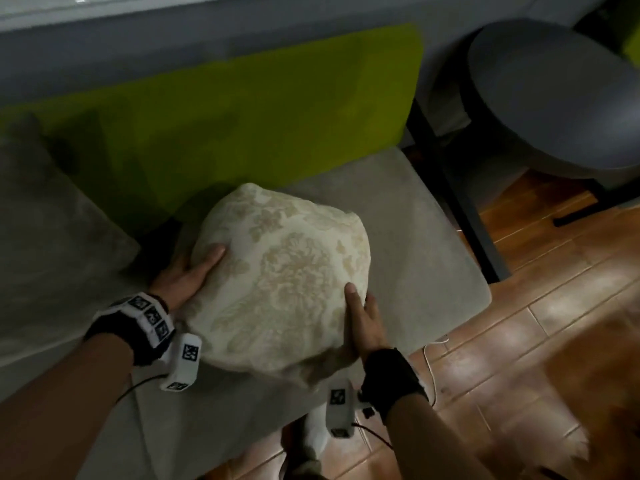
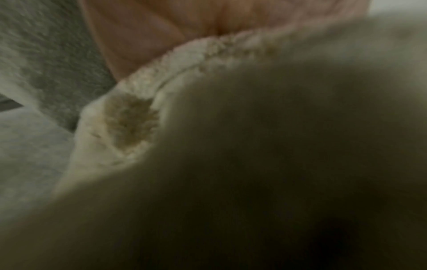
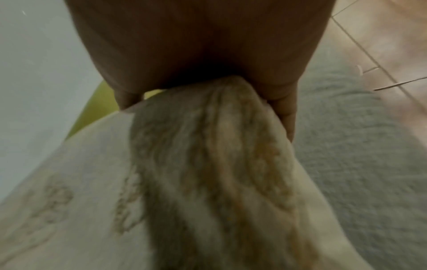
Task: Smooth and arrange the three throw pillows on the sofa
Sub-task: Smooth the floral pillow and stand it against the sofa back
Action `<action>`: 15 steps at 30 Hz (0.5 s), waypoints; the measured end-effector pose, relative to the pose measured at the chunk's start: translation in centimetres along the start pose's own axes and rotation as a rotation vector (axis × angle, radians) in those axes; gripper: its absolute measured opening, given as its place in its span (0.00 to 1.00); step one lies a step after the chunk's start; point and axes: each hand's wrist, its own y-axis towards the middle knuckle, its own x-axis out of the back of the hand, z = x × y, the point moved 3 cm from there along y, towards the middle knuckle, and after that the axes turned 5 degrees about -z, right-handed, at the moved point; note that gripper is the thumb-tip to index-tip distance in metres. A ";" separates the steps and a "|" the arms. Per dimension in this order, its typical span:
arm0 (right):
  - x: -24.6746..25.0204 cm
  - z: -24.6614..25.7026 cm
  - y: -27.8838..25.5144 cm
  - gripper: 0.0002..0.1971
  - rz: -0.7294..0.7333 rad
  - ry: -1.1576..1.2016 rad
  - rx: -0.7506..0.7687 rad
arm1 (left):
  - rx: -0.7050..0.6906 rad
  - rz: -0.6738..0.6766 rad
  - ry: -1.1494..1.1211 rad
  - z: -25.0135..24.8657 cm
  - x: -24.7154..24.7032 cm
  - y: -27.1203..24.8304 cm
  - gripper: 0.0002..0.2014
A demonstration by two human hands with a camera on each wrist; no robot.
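A cream throw pillow [image 1: 287, 282] with a pale floral pattern is held between both hands above the grey sofa seat [image 1: 415, 237]. My left hand [image 1: 188, 271] grips its left edge, thumb pressed on top and fingers hidden beneath. My right hand [image 1: 363, 317] grips the near right edge the same way. In the left wrist view the pillow [image 2: 231, 146] fills most of the frame below the left hand [image 2: 150, 27]. In the right wrist view the right hand [image 3: 196, 45] pinches a bunched fold of the pillow [image 3: 196, 182]. A grey cushion [image 1: 52, 220] lies at the left.
A lime-green backrest [image 1: 242, 116] runs behind the seat. To the right stand a black frame leg [image 1: 460, 209] and a round grey stool [image 1: 554, 98] on the wooden floor [image 1: 519, 323]. A white cable [image 1: 429, 362] lies by the seat's front corner.
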 end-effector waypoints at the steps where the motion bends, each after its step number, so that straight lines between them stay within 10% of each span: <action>1: 1.0 0.9 0.2 0.47 -0.008 -0.013 0.007 | 0.002 -0.018 -0.016 -0.3 -0.1 -0.3 0.61; 9: 9.4 9.8 4.7 0.31 0.020 -0.224 0.221 | -0.098 0.047 -0.377 -0.9 -6.7 -7.7 0.51; 15: 10.1 11.0 10.3 0.41 0.041 -0.451 0.258 | -0.200 0.024 -0.505 1.1 -11.4 -7.7 0.49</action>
